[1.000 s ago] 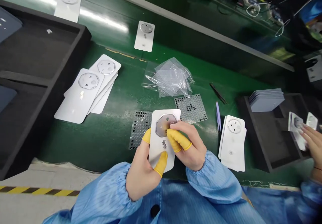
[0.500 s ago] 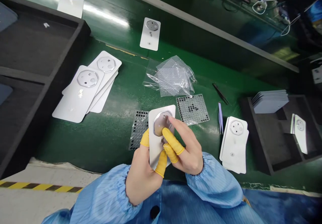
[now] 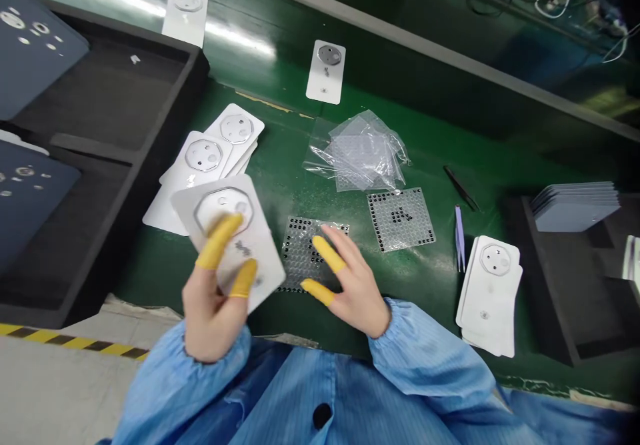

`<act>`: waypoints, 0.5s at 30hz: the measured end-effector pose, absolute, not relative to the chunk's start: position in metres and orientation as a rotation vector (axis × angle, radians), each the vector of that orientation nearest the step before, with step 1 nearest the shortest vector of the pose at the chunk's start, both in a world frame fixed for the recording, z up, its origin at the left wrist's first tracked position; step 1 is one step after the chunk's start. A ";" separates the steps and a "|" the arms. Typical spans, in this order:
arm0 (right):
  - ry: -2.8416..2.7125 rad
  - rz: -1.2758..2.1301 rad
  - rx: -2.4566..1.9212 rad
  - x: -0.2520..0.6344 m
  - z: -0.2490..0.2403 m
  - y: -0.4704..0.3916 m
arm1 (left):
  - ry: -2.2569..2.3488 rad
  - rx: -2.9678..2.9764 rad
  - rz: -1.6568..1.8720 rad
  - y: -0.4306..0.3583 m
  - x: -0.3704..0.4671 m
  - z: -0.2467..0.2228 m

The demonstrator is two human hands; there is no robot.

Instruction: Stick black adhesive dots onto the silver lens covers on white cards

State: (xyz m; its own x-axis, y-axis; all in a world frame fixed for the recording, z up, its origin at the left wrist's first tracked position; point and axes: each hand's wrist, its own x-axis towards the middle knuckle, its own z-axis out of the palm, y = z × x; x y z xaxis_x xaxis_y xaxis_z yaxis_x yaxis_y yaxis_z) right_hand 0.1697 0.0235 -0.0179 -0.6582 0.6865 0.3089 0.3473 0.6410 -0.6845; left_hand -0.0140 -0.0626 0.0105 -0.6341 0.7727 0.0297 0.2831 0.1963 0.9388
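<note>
A white phone back cover (image 3: 263,248) with an octagonal camera ring is in my left hand (image 3: 213,305). The yellow-cotted fingers lie across its printed face, and it is tilted and slightly blurred. Behind it, a stack of similar covers (image 3: 170,198) lies on the bench, partly hidden by the held one. My right hand (image 3: 353,285) holds nothing, its fingers apart above a clear sheet (image 3: 297,265) dotted with small black round pieces. A second dotted sheet (image 3: 403,225) lies to the right of that hand.
Clear plastic bags (image 3: 363,155) lie behind the sheets. Purple tweezers (image 3: 459,238) and dark tweezers (image 3: 461,188) are on the right, beside another cover stack (image 3: 493,298). Black divided trays stand at left (image 3: 170,108) and right (image 3: 555,318). Single covers (image 3: 325,75) (image 3: 185,18) lie farther back.
My left hand has carried the cover leftward, toward the left stack. My right hand has come off the cover and now hovers over the nearer dotted sheet. The view has shifted left.
</note>
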 end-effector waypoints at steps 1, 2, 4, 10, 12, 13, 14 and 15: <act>-2.396 0.766 -0.783 0.166 -0.023 0.023 | 2.090 0.956 1.354 -0.069 -0.027 0.009; -2.451 0.735 -0.766 0.163 -0.028 0.023 | 2.130 0.912 1.267 -0.074 -0.038 0.007; -2.430 0.726 -0.767 0.161 -0.035 0.025 | 2.149 0.827 1.124 -0.080 -0.050 0.005; -2.363 0.744 -0.737 0.172 -0.020 0.033 | 1.781 0.797 0.972 -0.051 -0.031 0.011; -2.474 0.680 -0.671 0.177 -0.010 0.033 | 1.691 0.728 0.987 -0.039 -0.024 0.012; -2.505 0.680 -0.641 0.178 -0.005 0.032 | 1.673 0.697 0.998 -0.036 -0.022 0.011; -2.504 0.710 -0.617 0.179 -0.001 0.032 | 1.666 0.678 1.007 -0.034 -0.021 0.011; -2.469 0.762 -0.606 0.179 0.003 0.032 | 1.659 0.672 1.015 -0.033 -0.019 0.010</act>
State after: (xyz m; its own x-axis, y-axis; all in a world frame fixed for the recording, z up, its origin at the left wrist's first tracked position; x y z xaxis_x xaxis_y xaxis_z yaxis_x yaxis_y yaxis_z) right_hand 0.1785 0.0320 0.0027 -0.7851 0.5347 0.3126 0.2656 0.7466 -0.6099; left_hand -0.0192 -0.0333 0.0102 -0.3116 0.8221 -0.4765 -0.0494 0.4867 0.8722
